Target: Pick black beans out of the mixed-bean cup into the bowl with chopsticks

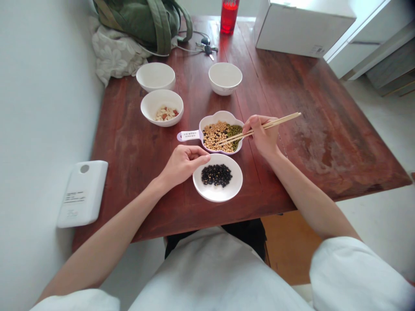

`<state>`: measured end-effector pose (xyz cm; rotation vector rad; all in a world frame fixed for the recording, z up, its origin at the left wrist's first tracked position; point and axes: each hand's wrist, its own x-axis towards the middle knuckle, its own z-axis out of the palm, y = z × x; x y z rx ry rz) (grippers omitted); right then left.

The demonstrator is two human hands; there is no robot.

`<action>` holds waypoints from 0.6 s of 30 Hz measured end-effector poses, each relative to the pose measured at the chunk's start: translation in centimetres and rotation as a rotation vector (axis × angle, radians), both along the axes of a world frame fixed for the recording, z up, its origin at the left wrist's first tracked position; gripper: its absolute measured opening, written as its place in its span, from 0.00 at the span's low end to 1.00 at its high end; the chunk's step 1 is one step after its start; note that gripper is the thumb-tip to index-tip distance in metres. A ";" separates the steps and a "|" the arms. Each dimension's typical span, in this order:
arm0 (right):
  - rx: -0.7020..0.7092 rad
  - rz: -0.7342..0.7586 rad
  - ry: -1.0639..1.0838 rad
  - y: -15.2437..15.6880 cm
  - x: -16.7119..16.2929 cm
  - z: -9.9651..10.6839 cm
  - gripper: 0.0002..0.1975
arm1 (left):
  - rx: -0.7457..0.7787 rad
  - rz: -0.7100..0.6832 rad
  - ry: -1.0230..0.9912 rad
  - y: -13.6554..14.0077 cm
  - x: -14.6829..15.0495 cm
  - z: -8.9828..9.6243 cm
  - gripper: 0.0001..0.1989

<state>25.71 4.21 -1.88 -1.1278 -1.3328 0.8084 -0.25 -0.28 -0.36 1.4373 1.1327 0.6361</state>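
My right hand [264,136] is closed around a pair of wooden chopsticks [285,118]. Their tips reach into a lilac flower-shaped dish with a handle [188,136]. Inside it, soybeans [212,130] mixed with some dark beans lie beside green mung beans [234,130]. My left hand [184,163] has its thumb and fingers at the rim of a white bowl [218,197], gripping its far left edge. Black beans [216,175] lie in that bowl, just on the near side of the dish. Whether a bean sits between the chopstick tips is too small to tell.
Behind the dish stand a bowl with nuts [166,113] and two other white bowls, one at left [155,77], one at right [225,80]. Keys [206,47], a green bag [142,26], a red bottle [229,17] and a white box [298,28] occupy the far side.
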 end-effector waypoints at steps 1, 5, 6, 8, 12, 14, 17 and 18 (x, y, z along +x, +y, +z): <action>0.004 0.003 0.004 0.0 0.0 0.0 0.31 | 0.007 -0.001 0.005 0.0 0.0 0.0 0.16; 0.030 -0.026 0.040 0.1 0.0 0.1 0.30 | 0.035 -0.005 0.011 -0.1 -0.1 -0.1 0.15; 0.041 -0.046 0.049 0.2 0.0 0.2 0.30 | 0.037 -0.010 0.008 -0.1 -0.1 -0.1 0.15; 0.068 -0.091 0.066 0.2 0.1 0.3 0.30 | 0.037 -0.017 0.008 0.0 -0.1 -0.1 0.15; 0.108 -0.159 0.080 0.3 0.0 0.6 0.30 | 0.028 -0.010 0.019 0.0 -0.1 -0.1 0.15; 0.106 -0.161 0.069 0.2 0.0 0.6 0.30 | 0.012 0.001 0.015 0.0 -0.2 -0.2 0.15; 0.085 -0.134 0.046 0.1 -0.1 0.6 0.30 | -0.035 0.013 -0.001 0.0 -0.2 -0.2 0.15; 0.077 -0.122 0.035 0.0 -0.1 0.6 0.29 | -0.049 0.016 -0.005 0.0 -0.2 -0.3 0.15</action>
